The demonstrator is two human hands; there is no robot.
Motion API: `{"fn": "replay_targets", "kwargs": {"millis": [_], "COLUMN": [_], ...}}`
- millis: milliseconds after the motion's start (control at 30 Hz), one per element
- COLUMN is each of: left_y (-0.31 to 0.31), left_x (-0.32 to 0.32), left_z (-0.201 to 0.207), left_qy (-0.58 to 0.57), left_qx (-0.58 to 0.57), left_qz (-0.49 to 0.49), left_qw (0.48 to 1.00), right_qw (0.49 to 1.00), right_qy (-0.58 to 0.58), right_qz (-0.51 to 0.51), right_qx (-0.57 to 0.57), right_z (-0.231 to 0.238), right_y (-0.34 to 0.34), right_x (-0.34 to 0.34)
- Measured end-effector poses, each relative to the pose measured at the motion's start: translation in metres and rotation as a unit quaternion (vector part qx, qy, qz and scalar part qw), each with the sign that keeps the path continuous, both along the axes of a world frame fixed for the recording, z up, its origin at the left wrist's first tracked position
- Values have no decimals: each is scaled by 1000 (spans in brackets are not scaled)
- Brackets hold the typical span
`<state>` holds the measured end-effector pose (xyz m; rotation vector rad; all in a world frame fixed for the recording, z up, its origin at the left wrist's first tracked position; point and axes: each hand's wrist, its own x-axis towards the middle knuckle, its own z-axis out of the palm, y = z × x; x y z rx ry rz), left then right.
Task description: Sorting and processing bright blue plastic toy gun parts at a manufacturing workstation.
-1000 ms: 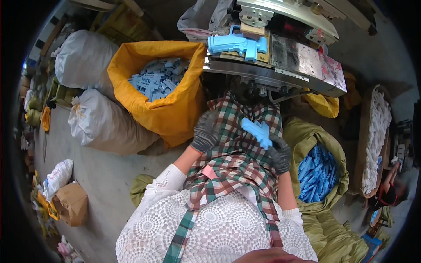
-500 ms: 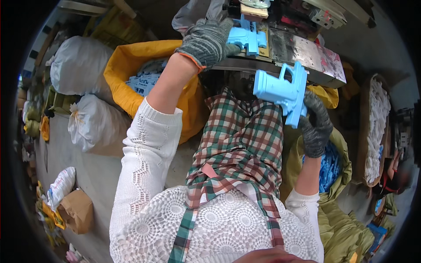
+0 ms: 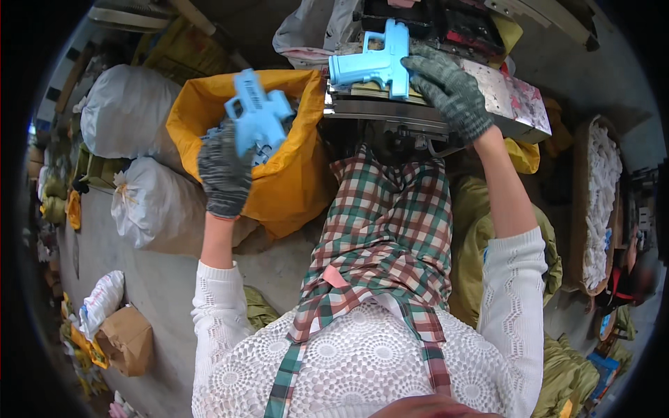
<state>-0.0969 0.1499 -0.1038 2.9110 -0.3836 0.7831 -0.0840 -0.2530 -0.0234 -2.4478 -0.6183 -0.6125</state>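
My left hand [image 3: 226, 171], in a dark grey knit glove, grips a light blue plastic toy pistol [image 3: 256, 115]. It is over the mouth of a yellow sack [image 3: 279, 198] that has more blue pieces inside. Dark printing shows on that toy's side. In my right hand [image 3: 453, 94], gloved alike, a second light blue toy pistol [image 3: 376, 64] is held by one end. This one is at the near edge of the machine bed [image 3: 390, 108], and my palm hides part of how it is gripped.
White tied sacks [image 3: 129, 104] stand left of the yellow sack. An olive sack [image 3: 474, 237] is beside my right leg. Far right, a long box [image 3: 578, 209] holds white pieces. A cardboard box [image 3: 129, 341] sits on the floor at lower left.
My left hand has moved from the machine down and left to the yellow sack, carrying a toy pistol. My right hand has raised the other toy pistol up and left onto the machine.
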Motion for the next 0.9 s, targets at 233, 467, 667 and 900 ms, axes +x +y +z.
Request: {"fn": "replay_targets", "kwargs": {"millis": [233, 467, 667, 900], "left_y": [2, -84, -145, -122], "left_x": [12, 14, 16, -7], "left_z": [4, 14, 5, -34], "left_qy": [45, 282, 420, 442], "left_qx": [107, 19, 189, 154], "left_qz": [55, -326, -342, -355], "left_qw": [992, 902, 819, 809], "right_qw": [983, 890, 763, 753], "right_qy": [1, 96, 193, 216], "right_qz": [-46, -409, -599, -608], "right_qx": [176, 176, 148, -129], "right_z": [7, -33, -157, -257], "right_y": [3, -129, -214, -229], "right_x": [-71, -244, -329, -282]}}
